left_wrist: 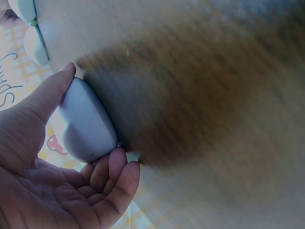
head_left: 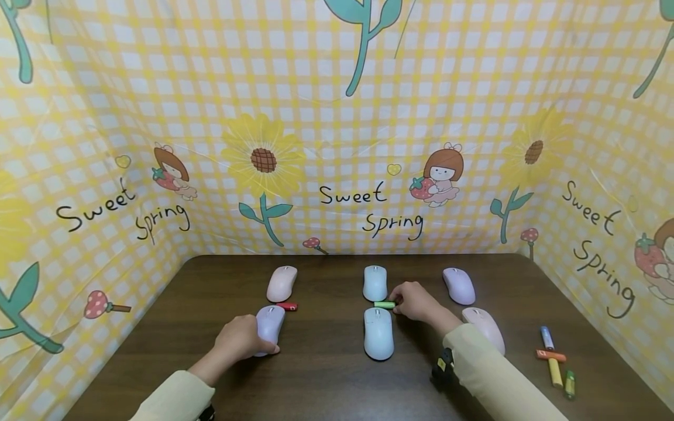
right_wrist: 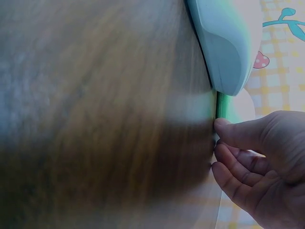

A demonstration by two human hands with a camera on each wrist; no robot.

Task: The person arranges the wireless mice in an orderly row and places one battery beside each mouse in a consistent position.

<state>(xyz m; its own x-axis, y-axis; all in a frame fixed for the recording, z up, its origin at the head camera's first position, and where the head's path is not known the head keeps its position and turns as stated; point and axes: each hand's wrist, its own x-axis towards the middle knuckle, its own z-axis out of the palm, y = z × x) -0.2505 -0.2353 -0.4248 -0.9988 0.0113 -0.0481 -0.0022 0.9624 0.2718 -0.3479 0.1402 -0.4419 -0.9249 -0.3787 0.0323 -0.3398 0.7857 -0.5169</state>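
On the left, my left hand (head_left: 239,339) grips a lavender computer mouse (head_left: 270,324), thumb along one side and fingers on the other. The left wrist view shows this mouse (left_wrist: 88,121) between thumb and fingertips, low at the tabletop. A red battery (head_left: 287,306) lies just behind it, in front of a pink mouse (head_left: 282,283). With thumb and fingertips, my right hand (head_left: 416,301) pinches the end of a green battery (head_left: 384,304). That battery lies between two light blue mice, the rear one (head_left: 375,283) and the front one (head_left: 378,333).
At the right stand a second lavender mouse (head_left: 459,286) and a second pink mouse (head_left: 485,329), the latter partly behind my right sleeve. Farther right lie a blue battery (head_left: 547,338), an orange one (head_left: 551,355), a yellow one (head_left: 555,373) and a green-yellow one (head_left: 570,385). Checked cloth (head_left: 347,134) surrounds the table.
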